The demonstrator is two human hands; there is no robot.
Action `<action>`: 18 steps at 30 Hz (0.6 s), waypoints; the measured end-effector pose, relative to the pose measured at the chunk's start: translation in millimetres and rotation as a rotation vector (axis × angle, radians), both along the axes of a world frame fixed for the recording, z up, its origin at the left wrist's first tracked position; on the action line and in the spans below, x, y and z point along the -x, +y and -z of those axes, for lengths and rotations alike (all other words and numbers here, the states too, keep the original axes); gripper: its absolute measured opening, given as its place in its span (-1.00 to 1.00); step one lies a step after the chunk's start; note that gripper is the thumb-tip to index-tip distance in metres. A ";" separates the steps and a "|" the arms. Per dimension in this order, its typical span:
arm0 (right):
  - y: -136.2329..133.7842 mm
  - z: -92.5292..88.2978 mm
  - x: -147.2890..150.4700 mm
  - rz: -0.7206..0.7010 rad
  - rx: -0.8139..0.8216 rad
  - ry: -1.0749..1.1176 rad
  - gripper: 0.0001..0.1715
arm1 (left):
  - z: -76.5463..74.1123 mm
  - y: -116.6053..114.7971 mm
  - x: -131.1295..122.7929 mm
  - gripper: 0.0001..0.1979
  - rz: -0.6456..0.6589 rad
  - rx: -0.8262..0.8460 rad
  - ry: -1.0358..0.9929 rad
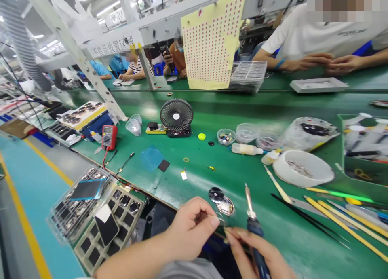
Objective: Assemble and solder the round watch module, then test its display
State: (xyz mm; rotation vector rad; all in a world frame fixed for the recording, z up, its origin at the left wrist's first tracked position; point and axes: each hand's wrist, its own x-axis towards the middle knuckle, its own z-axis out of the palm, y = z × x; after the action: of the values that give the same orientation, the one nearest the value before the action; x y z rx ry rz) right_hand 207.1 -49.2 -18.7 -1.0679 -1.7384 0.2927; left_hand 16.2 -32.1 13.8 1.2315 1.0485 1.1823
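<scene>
The left hand point(190, 226) pinches thumb and finger tight. What they pinch is too small to tell. The right hand point(274, 256) wraps around a soldering iron point(254, 226) with a blue handle and a thin metal tip. Just past the fingers, by the near edge of the green table point(212, 157), lie two round shiny discs point(216, 194), touching. Farther back stand three clear cups point(245, 132) with tiny bits inside. A white bowl point(303, 168) holds small bits too.

Glossy green bench point(242, 109), mirror-bright metal discs point(221, 201)
</scene>
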 end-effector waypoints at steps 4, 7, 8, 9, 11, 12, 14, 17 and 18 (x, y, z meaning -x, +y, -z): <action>-2.6 -10.4 10.1 0.086 -0.002 0.036 -0.81 | 0.1 1.0 -0.4 -0.59 -0.022 0.140 -0.118; -6.7 -14.8 14.6 0.109 0.042 0.092 -0.80 | -2.5 2.4 2.3 -0.59 -0.048 0.280 -0.252; -7.7 -16.1 15.4 0.115 0.052 0.115 -0.78 | -3.6 2.9 2.8 -0.60 -0.060 0.315 -0.298; -8.5 -17.3 15.9 0.124 0.060 0.135 -0.77 | -4.7 3.3 2.9 -0.61 -0.070 0.344 -0.337; -9.9 -20.0 16.3 0.147 0.071 0.162 -0.76 | -6.8 3.2 1.9 -0.65 -0.069 0.390 -0.381; -10.6 -21.2 16.4 0.155 0.075 0.170 -0.77 | -7.5 2.7 0.9 -0.67 -0.062 0.404 -0.391; -11.6 -23.2 16.3 0.147 0.084 0.179 -0.77 | -8.0 1.6 -1.8 -0.68 -0.047 0.409 -0.403; -11.9 -24.3 15.3 0.108 0.086 0.182 -0.78 | -7.1 1.5 -6.2 -0.64 -0.042 0.377 -0.390; -11.5 -24.1 14.8 0.099 0.082 0.178 -0.78 | -6.6 2.0 -7.4 -0.62 -0.042 0.372 -0.382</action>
State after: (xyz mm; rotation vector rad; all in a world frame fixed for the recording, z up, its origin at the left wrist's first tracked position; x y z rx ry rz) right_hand 192.3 -60.8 5.4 -1.1477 -1.5217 0.3881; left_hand 23.6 -30.1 20.4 0.6659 0.9523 1.1360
